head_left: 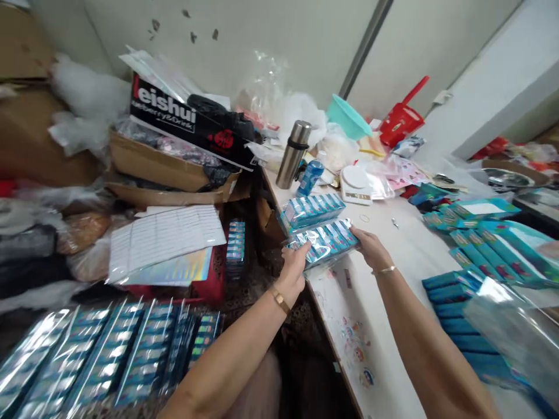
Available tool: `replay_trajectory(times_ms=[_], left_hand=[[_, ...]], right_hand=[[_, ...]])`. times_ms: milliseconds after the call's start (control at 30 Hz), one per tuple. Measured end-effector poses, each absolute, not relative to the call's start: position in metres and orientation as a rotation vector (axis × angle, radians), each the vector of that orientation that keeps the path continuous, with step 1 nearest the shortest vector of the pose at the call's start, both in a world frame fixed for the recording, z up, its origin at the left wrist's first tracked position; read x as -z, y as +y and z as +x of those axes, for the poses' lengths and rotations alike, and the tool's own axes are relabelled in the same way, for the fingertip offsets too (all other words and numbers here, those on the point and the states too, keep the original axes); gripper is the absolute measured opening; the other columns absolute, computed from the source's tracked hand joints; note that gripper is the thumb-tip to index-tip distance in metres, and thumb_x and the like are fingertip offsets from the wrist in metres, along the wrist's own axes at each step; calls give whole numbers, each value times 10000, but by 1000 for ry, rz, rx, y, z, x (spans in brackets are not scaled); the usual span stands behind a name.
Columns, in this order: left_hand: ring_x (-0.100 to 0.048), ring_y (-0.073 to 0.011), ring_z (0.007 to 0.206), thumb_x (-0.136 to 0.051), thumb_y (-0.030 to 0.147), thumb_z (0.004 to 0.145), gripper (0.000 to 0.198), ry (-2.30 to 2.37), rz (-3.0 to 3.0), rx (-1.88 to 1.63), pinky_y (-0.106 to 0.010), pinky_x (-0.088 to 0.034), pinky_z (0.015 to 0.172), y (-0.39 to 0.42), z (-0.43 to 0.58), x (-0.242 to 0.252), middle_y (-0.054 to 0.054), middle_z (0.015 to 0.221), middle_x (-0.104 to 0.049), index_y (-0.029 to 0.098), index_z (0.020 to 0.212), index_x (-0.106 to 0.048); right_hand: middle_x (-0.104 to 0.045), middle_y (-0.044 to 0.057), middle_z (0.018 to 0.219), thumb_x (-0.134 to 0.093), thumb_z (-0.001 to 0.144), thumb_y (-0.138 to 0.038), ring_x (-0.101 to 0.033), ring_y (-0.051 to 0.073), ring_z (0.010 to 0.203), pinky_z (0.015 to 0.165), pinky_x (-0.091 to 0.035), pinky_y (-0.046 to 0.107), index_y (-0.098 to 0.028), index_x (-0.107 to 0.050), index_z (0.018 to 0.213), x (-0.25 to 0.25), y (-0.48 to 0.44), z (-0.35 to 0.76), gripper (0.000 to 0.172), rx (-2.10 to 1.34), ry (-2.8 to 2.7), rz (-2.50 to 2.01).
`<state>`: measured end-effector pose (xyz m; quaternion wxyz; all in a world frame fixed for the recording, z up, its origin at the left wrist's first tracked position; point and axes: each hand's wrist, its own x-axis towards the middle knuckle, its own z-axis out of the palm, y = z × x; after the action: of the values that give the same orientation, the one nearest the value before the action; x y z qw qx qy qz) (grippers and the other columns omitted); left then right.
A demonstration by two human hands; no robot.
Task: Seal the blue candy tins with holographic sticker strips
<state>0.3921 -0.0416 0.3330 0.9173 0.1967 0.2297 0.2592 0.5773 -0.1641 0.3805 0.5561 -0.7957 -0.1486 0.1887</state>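
Note:
Between my two hands is a clear-wrapped pack of small teal boxes (326, 241), at the left edge of the white table. My left hand (296, 263) grips its near left end, thumb on top. At the far right end, my right hand (370, 247) has its fingers closed on the same pack. Just behind it lies a second wrapped pack of teal boxes (312, 210), close to the held one. The undersides of the fingers are hidden by the pack.
Steel thermos (293, 154), blue bottle (310, 177) and white scale (356, 185) stand behind the packs. Flat teal cartons (493, 250) and a plastic bag (515, 326) lie at right. Several wrapped packs (105, 355) fill the lower left. White sheets (166, 238) rest on a red stool.

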Motion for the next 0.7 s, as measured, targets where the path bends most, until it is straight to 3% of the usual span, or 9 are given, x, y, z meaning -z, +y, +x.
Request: replay_trajectory(times_ms=[200,367,500,600,700], left_hand=[[-628,-282,1217,-808,345,740,537,635,297,-772,-435,-434,1089,-61,249,-308,-86,1237,-713,203,1226,-628],[-674,-283,1145,-825,272,704,456,908,125,-837,-422,-474,1058,-55,153,-227,-81,1096,-767,181,1125,-675],[-708,-291,1080,-701,150,747,316,1147,-68,-768,-421,-534,989,-43,121,-153,-111,1037,-777,144,1063,-693],[-728,-305,1024,-597,125,750,358,1265,-173,-730,-438,-571,918,-39,112,-111,-115,982,-781,135,1096,-687],[-746,-304,943,-558,138,747,410,1373,-167,-708,-451,-581,884,-36,103,-78,-94,896,-782,157,1142,-666]], right_hand=[[-753,36,849,-812,651,-556,-644,228,838,774,-507,337,-205,-779,853,-367,-95,487,406,-652,-750,-1802],[-769,48,1003,-725,740,-567,-665,246,900,830,-517,361,-207,-769,1052,-270,-24,399,478,-995,-1029,-1719],[-751,50,798,-576,806,-615,-640,225,751,721,-490,333,-166,-757,824,-160,7,356,485,-1182,-1122,-1791],[-631,9,568,-509,871,-595,-588,190,621,641,-456,310,-170,-641,581,-90,27,336,531,-1296,-1114,-1815],[-618,-13,625,-539,937,-519,-604,166,642,656,-486,300,-150,-635,658,-42,46,316,472,-1419,-1087,-1808]])
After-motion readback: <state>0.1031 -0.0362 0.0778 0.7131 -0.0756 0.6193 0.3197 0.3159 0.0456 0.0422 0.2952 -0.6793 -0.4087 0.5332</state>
